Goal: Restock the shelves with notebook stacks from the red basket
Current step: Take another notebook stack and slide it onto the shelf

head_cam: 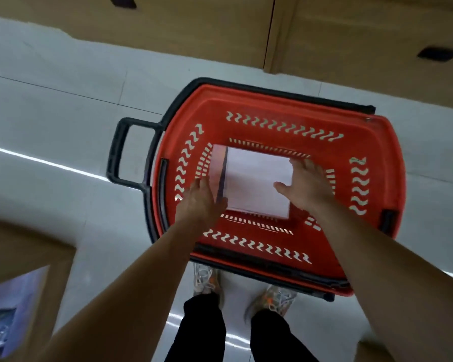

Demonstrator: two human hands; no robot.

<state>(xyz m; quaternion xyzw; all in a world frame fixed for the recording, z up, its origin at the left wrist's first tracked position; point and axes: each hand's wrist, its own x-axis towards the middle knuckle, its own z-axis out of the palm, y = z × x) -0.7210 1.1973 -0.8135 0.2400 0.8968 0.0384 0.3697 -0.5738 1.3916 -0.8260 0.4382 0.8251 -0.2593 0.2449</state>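
Left hand (202, 202) and right hand (306, 184), fingers straight, are flanking the notebook stack (256, 181) in the red basket (272, 131); probably heavy, slippery: clamp opposite edges.

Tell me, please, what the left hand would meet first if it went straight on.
Probably the left edge of the white rectangular notebook stack lying in the red plastic basket; the left hand looks close, though depth is unclear.
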